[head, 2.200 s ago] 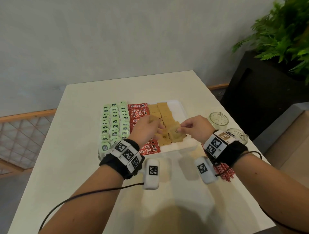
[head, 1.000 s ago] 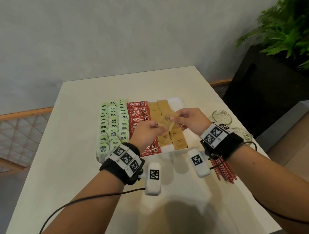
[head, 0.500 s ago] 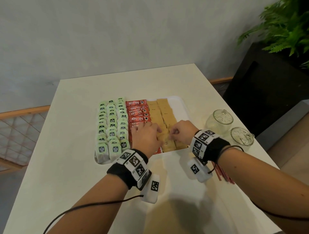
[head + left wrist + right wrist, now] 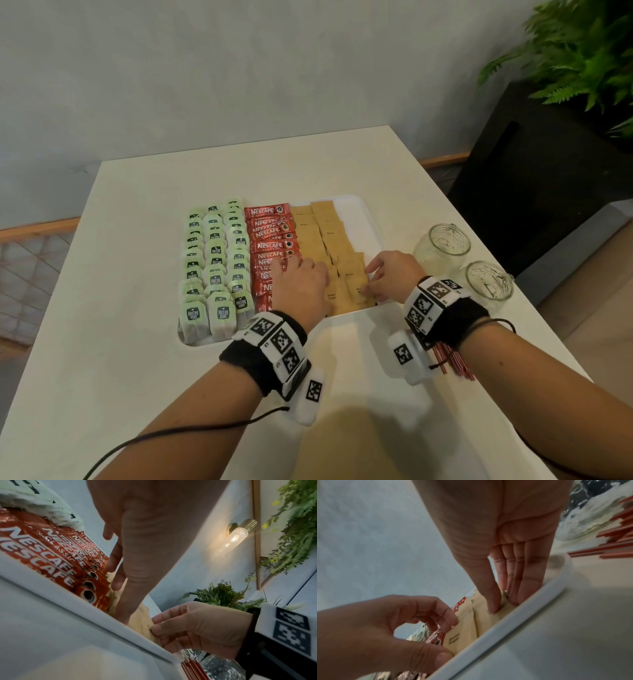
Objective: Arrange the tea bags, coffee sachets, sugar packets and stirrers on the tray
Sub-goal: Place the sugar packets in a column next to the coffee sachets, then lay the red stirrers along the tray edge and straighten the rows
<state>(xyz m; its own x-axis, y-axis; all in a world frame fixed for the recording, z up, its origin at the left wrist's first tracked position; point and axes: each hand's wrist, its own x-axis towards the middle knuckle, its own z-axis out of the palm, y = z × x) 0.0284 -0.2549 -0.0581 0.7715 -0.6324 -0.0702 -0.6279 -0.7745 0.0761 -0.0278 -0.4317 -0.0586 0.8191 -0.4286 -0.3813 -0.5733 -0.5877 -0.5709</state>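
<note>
Pinching the nearest brown sugar packet at its right edge, our right hand has lowered it into the tray; a second ago it was aloft. Our left hand, fingers loosely curled, steadies its neighbours. Stirrers remain outside.

Looks like a café or hotel lounge corner. Hospitality supplies on a white tray atop a pale desk: green tea bags, Nescafé sachets. Right of the tray, two glass jars, a fern in a black planter; brass wall lamp above.
</note>
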